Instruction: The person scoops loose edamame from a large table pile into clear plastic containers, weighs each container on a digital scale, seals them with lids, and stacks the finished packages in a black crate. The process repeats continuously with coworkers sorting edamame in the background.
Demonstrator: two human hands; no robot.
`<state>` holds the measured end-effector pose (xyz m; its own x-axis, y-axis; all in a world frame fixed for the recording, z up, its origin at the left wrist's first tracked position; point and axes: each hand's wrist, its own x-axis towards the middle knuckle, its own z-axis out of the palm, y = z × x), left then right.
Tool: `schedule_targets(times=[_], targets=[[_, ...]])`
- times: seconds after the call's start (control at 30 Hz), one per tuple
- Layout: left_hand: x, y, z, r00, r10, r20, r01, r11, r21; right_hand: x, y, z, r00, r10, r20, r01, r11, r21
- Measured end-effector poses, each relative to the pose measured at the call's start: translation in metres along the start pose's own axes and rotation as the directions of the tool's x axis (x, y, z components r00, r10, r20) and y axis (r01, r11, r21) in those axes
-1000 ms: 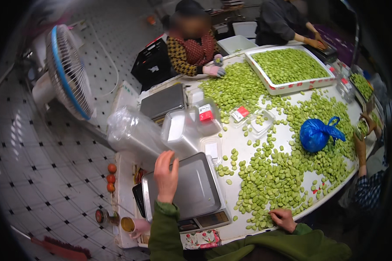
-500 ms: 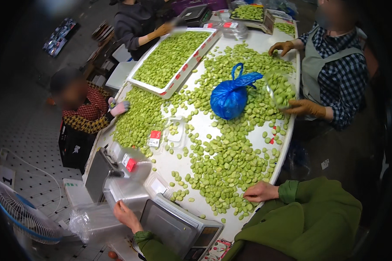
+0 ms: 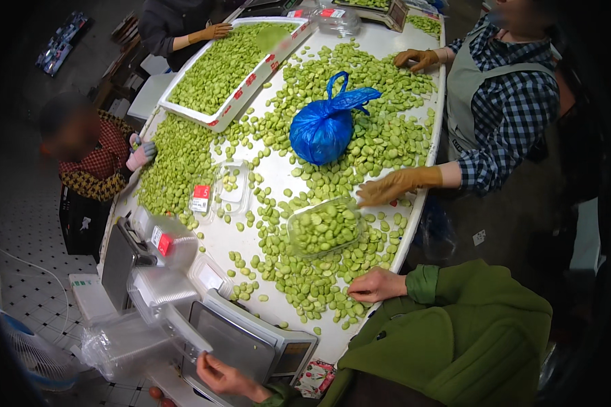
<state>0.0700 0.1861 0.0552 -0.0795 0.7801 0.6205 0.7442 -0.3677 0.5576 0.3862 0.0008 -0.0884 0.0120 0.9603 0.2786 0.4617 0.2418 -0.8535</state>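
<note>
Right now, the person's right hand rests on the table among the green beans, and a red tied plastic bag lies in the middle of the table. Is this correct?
Not quite. The head view shows the right hand on the table among the green beans, but the tied plastic bag in the middle is blue, not red.

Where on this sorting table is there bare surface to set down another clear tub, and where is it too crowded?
The bare table shows between the empty clear tub, the filled tub and the scale. A smaller patch lies near the right hand, at the table's near end. Beans crowd round the blue bag, the white tray and the left edge.
</note>
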Motion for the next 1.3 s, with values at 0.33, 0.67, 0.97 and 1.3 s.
schedule_targets(times=[0.33,0.67,0.97,1.3], targets=[[-0.047,-0.007,-0.016,0.988,-0.065,0.138,0.038,0.980,0.195,0.042,0.005,-0.038,0.890,0.056,-0.452,-0.132,0.982,-0.138],[-0.062,-0.011,-0.023,0.981,-0.190,0.038,0.186,0.978,0.095,0.093,0.055,-0.083,0.828,0.435,-0.354,-0.438,0.896,0.076],[-0.064,0.022,-0.068,0.969,-0.210,-0.131,0.201,0.977,-0.076,0.145,-0.054,-0.069,0.859,0.500,0.109,-0.502,0.782,0.370],[-0.086,0.072,-0.099,0.983,-0.079,-0.168,0.074,0.997,-0.035,0.221,-0.114,0.103,0.927,0.082,0.367,-0.266,0.833,0.485]])
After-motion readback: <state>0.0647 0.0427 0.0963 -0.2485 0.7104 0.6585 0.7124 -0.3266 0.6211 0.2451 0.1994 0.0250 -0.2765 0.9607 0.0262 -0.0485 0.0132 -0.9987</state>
